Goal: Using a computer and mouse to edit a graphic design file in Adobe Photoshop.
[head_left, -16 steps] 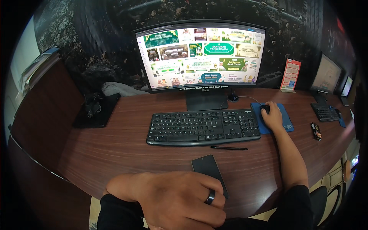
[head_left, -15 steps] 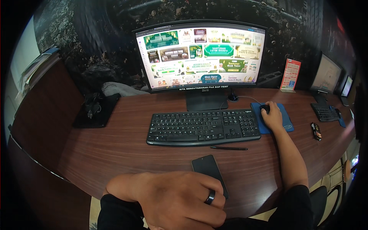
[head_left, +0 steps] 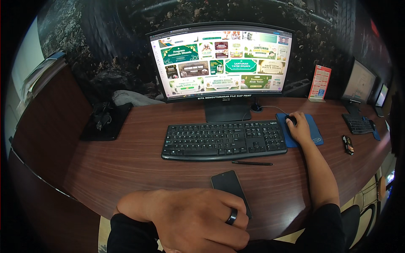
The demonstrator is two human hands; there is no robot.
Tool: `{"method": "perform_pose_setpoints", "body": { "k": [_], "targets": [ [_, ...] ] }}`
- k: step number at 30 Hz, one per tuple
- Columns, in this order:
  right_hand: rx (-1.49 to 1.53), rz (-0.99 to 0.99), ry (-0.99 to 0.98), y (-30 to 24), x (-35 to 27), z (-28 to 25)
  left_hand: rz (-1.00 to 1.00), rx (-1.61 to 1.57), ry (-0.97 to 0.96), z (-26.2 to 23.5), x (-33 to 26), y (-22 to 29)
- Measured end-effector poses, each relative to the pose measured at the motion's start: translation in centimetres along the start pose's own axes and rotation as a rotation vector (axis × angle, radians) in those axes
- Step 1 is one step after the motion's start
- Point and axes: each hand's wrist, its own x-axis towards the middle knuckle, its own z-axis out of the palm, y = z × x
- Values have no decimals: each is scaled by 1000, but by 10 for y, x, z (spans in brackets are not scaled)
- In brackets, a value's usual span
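On a blue mouse pad [head_left: 314, 128], my right hand [head_left: 301, 128] wraps over a black computer mouse [head_left: 290, 119]. My left hand [head_left: 198, 217], with a black ring on one finger, is curled closed close to the camera at the bottom; its fingertips and anything inside them are hidden. Just beyond it lies a dark smartphone [head_left: 228, 182], partly covered by that hand. A black keyboard [head_left: 223, 141] sits in front of a monitor [head_left: 223, 80], which displays a page of mostly green and brown banner thumbnails. Between keyboard and phone rests a slim black pen [head_left: 253, 163].
A black flat box with a coiled cable [head_left: 102, 122] lies at the left, near a wooden partition [head_left: 50, 122] with papers behind it. To the right are a red-and-white card stand [head_left: 319, 82], a small dark pack [head_left: 348, 144], and another keyboard [head_left: 357, 123] and monitor [head_left: 360, 82].
The thumbnails on the monitor have shifted downward, bringing another row in at the top. Both hands stay in the same places.
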Motion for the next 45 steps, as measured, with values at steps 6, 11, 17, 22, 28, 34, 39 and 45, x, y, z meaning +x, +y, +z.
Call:
{"method": "perform_pose_setpoints", "body": {
  "k": [6, 11, 17, 22, 28, 34, 39, 45],
  "targets": [
    [-11, 8, 2, 1, 0, 1, -157, -9, -40, -1, -5, 12],
    [-29, -8, 3, 5, 1, 3, -105, -6, -88, -11, 8, 8],
    [-53, 10, -6, 2, 1, 2, 24, 11, 50, 3, -2, -1],
    [-75, 2, -14, 2, 1, 2, 36, -1, 79, 4, -3, -2],
    [-65, 3, -12, 3, 1, 2, -173, -5, -55, -4, -8, 14],
    [-68, -2, -10, 2, 1, 3, 24, -5, -12, -2, -2, -1],
    [-61, 7, -19, 2, 1, 2, 45, 29, 73, 5, -4, -2],
    [-86, -4, -17, 0, 0, 1, 37, 14, 45, 3, -4, -1]
  ]
}}
